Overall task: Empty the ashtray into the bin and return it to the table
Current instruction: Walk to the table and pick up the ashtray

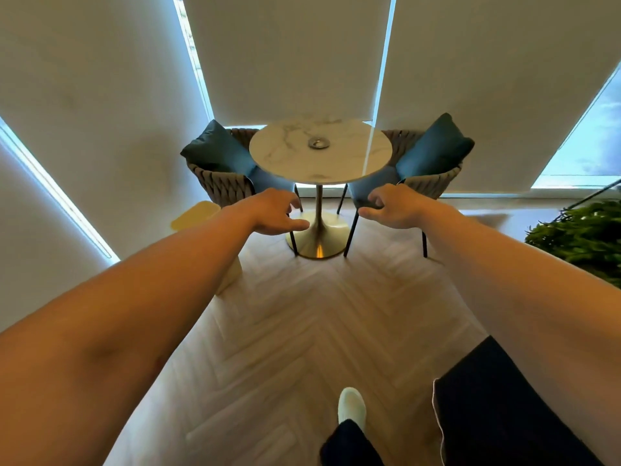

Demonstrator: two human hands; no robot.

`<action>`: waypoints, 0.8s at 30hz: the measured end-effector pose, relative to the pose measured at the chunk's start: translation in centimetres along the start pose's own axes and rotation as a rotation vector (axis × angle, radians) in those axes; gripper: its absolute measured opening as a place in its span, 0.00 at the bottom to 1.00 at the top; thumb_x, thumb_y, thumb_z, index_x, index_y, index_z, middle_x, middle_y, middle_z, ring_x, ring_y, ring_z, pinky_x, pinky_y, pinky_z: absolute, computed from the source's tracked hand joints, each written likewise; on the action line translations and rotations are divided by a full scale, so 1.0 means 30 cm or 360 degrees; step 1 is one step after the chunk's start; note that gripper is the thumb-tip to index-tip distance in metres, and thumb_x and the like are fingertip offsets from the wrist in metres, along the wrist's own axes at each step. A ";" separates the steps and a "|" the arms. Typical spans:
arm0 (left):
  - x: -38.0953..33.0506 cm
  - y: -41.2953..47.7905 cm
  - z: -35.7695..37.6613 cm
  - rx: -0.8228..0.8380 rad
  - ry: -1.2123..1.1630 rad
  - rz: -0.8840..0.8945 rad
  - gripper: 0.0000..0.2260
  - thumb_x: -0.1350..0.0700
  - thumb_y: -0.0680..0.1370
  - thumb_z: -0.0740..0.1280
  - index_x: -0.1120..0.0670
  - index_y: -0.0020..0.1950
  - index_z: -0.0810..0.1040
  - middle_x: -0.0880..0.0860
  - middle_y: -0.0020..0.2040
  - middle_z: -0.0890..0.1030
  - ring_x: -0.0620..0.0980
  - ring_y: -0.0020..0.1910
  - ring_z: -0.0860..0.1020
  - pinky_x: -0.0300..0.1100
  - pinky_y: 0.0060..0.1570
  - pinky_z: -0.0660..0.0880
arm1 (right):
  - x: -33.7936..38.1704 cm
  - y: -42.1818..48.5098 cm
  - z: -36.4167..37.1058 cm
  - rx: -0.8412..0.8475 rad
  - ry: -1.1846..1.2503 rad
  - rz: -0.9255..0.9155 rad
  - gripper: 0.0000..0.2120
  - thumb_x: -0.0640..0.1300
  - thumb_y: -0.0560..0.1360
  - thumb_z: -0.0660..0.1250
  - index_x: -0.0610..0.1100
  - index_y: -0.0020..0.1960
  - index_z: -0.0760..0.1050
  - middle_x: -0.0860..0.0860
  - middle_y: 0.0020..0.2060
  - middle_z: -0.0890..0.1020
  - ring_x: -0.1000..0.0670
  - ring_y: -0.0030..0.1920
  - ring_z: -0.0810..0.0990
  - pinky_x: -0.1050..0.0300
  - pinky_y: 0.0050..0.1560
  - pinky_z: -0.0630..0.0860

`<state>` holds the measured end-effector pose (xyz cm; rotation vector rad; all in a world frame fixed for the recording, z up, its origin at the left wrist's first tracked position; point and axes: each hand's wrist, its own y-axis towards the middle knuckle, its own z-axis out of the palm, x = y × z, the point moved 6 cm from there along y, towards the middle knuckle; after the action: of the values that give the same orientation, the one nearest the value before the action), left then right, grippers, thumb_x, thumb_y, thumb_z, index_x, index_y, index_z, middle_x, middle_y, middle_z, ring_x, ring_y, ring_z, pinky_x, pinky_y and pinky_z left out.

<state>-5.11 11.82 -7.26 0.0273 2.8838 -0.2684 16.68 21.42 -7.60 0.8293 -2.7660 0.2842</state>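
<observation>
A small silver ashtray (319,142) sits near the middle of a round marble table (356,163) on a gold pedestal, some way ahead of me. Its contents are too small to make out. A yellow-lidded bin (196,215) stands on the floor to the left of the table, partly hidden behind my left forearm. My left hand (274,213) and my right hand (391,206) are stretched forward below the table's near edge, both empty with fingers loosely apart, well short of the ashtray.
Two woven chairs with blue cushions flank the table, one at the left (218,169) and one at the right (433,163). A green plant (581,237) stands at the right. Herringbone wood floor lies between me and the table; my white-socked foot (351,406) is stepping forward.
</observation>
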 end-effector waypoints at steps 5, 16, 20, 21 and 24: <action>0.067 0.227 -0.006 0.0034 -0.0018 -0.0042 0.30 0.39 0.77 0.65 0.55 0.73 0.69 0.57 0.68 0.77 0.56 0.63 0.77 0.53 0.64 0.74 | -0.092 0.238 0.021 0.0049 0.0084 -0.0036 0.26 0.62 0.77 0.62 0.43 0.63 0.75 0.50 0.44 0.77 0.52 0.43 0.72 0.55 0.44 0.67; 0.180 0.787 -0.083 0.0040 -0.0142 -0.0134 0.29 0.38 0.76 0.65 0.53 0.70 0.70 0.56 0.66 0.78 0.56 0.62 0.77 0.54 0.64 0.74 | -0.301 0.776 -0.058 0.0115 0.0079 -0.0087 0.31 0.62 0.76 0.63 0.39 0.67 0.71 0.43 0.58 0.79 0.47 0.51 0.74 0.54 0.47 0.67; 0.231 0.926 -0.084 0.0085 -0.0193 -0.0173 0.28 0.37 0.75 0.66 0.52 0.69 0.71 0.56 0.66 0.77 0.56 0.62 0.77 0.55 0.64 0.74 | -0.340 0.935 -0.060 0.0202 0.0059 -0.0081 0.33 0.63 0.76 0.62 0.39 0.69 0.70 0.42 0.61 0.78 0.47 0.53 0.74 0.53 0.49 0.69; 0.251 0.969 -0.087 0.0088 -0.0211 -0.0183 0.28 0.37 0.75 0.66 0.52 0.69 0.71 0.56 0.66 0.77 0.56 0.62 0.76 0.55 0.64 0.74 | -0.351 0.985 -0.061 0.0214 0.0058 -0.0079 0.33 0.63 0.76 0.62 0.39 0.70 0.70 0.42 0.62 0.78 0.45 0.55 0.75 0.53 0.51 0.70; 0.297 1.077 -0.085 0.0099 -0.0265 -0.0183 0.28 0.38 0.75 0.66 0.52 0.69 0.71 0.56 0.66 0.77 0.56 0.61 0.76 0.55 0.64 0.74 | -0.371 1.106 -0.055 0.0236 0.0052 -0.0064 0.34 0.63 0.76 0.62 0.40 0.72 0.68 0.42 0.65 0.76 0.42 0.62 0.74 0.54 0.54 0.70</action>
<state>-13.04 44.00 -12.79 -0.1432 2.7149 -0.3633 7.40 54.75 -13.01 0.9056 -2.7202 0.4959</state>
